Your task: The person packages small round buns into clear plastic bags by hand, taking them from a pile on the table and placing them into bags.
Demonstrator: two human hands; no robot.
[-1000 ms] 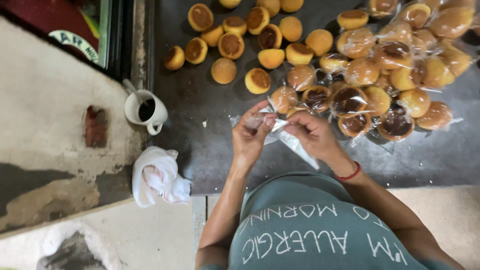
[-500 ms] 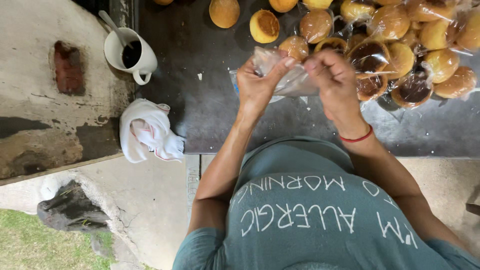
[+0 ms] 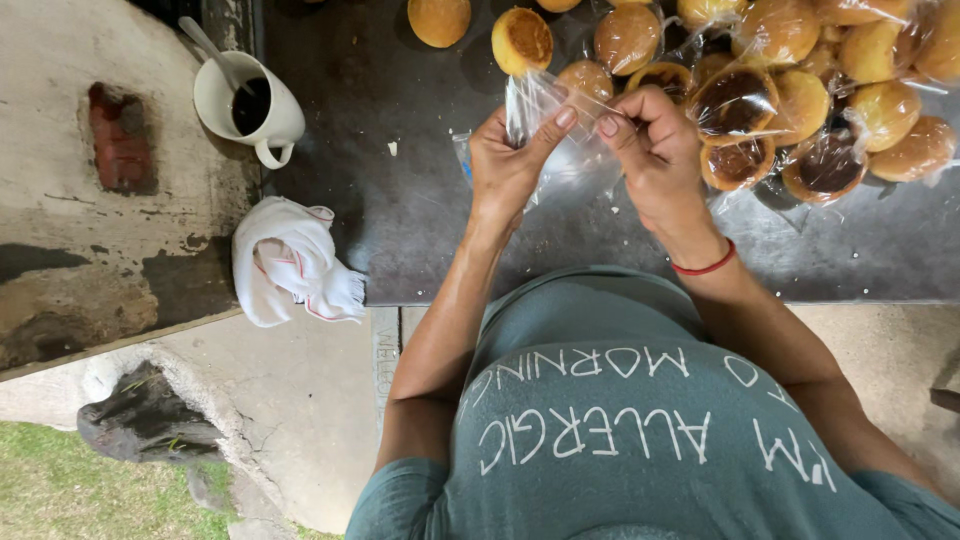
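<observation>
My left hand and my right hand are both closed on one clear plastic bag, fingertips pinching its upper edge, above the dark counter. Compared with half a second ago the hands sit closer together and the bag mouth is more gathered between the thumbs; I judge the opening is being worked apart, and the bag looks empty as far as I can see. The view has also moved a little nearer to the counter.

At about 12 o'clock from the hands lie bare round buns. From 1 to 3 o'clock is a heap of wrapped buns, touching each other, just beside my right hand. A red band is on the right wrist.

At 9 o'clock, well apart, stands a white cup with dark liquid and a spoon. At 8 o'clock a white cloth hangs over the counter edge. Nothing lies between the hands and the buns.
</observation>
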